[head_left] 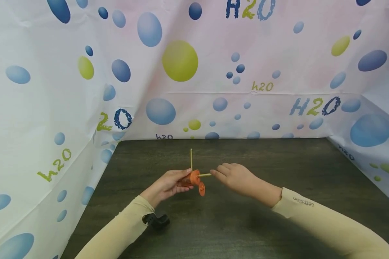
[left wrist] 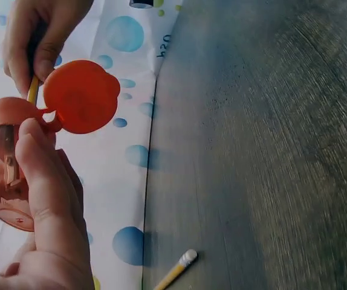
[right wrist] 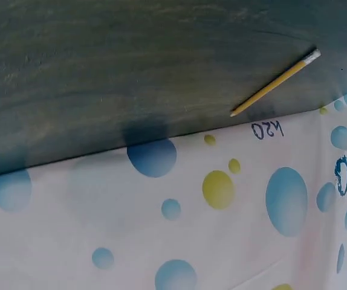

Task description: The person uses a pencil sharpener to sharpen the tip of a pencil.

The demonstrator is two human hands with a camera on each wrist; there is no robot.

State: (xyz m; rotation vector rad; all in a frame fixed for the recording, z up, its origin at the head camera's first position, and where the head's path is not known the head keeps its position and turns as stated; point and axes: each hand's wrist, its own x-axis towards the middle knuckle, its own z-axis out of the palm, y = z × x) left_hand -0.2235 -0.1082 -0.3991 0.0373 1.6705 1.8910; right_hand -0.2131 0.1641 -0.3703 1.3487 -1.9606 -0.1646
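Note:
My left hand point(head_left: 168, 183) grips an orange pencil sharpener point(head_left: 195, 177) with a see-through body. Its round orange lid point(left wrist: 81, 96) hangs open on a hinge, and the metal blade point(left wrist: 10, 164) shows through the side. From the right, my right hand point(head_left: 235, 176) pinches a yellow pencil point(head_left: 204, 175), whose far end meets the top of the sharpener. In the left wrist view, the fingers hide most of that pencil. Another yellow pencil point(right wrist: 276, 83), with a white eraser end, lies on the table just beyond the left hand.
The dark wood-grain table point(head_left: 262, 154) ends at a white backdrop point(head_left: 207, 32) printed with blue and green bubbles, which also rises at both sides. A black wrist device point(head_left: 160, 221) juts from the left sleeve point(head_left: 129, 219).

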